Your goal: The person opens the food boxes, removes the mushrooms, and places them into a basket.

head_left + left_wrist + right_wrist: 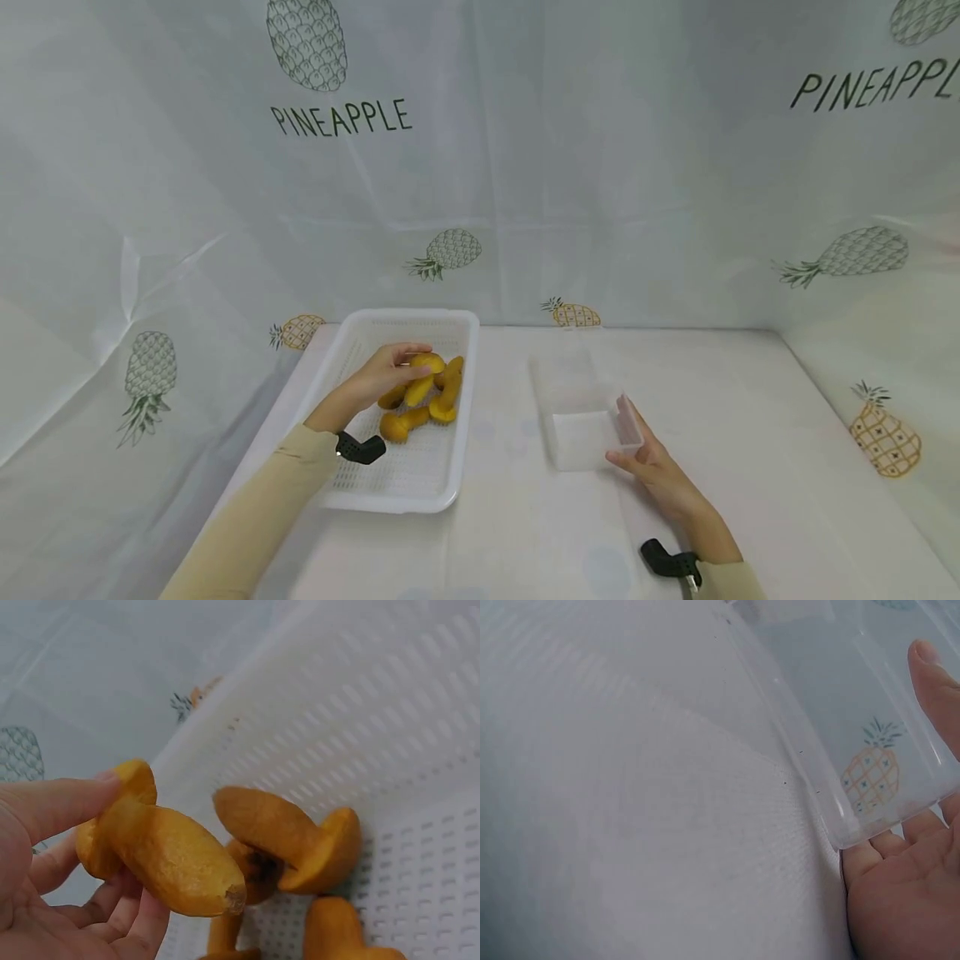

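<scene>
My left hand (pixel 377 377) is over the white basket, pinching a yellow mushroom (pixel 180 859) between thumb and fingers. In the left wrist view its stem points down to the right, with a rough cut end. Several more yellow mushrooms (pixel 447 392) lie below it in the perforated white plastic basket (pixel 470 400). To the right, my right hand (pixel 663 477) grips the right side of a clear plastic box (pixel 585 432), thumb at the near corner. The right wrist view shows the thumb over one side of the box and the other fingers behind it.
A white cloth (pixel 517 533) covers the table. Behind and at both sides hang pale sheets (pixel 637 208) printed with pineapples. Each wrist wears a black camera band.
</scene>
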Demonstrator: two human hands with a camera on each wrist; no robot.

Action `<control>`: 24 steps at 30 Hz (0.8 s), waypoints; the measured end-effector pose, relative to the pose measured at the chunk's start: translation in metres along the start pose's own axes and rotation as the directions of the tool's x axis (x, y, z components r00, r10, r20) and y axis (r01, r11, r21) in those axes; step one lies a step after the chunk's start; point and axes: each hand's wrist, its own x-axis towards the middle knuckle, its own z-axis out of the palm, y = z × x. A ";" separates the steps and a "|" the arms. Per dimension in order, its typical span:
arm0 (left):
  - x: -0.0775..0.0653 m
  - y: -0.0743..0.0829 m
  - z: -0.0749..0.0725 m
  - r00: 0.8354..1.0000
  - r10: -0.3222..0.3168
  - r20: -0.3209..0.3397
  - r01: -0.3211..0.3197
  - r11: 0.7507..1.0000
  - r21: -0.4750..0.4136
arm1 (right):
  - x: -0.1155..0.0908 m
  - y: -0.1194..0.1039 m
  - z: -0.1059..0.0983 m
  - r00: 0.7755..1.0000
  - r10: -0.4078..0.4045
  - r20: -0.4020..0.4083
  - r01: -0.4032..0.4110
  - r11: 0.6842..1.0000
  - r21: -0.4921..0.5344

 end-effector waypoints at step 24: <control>-0.007 -0.021 -0.007 0.980 -0.135 -0.147 0.150 0.984 0.099 | -0.002 -0.001 0.004 1.000 0.024 -0.013 -0.024 0.999 0.026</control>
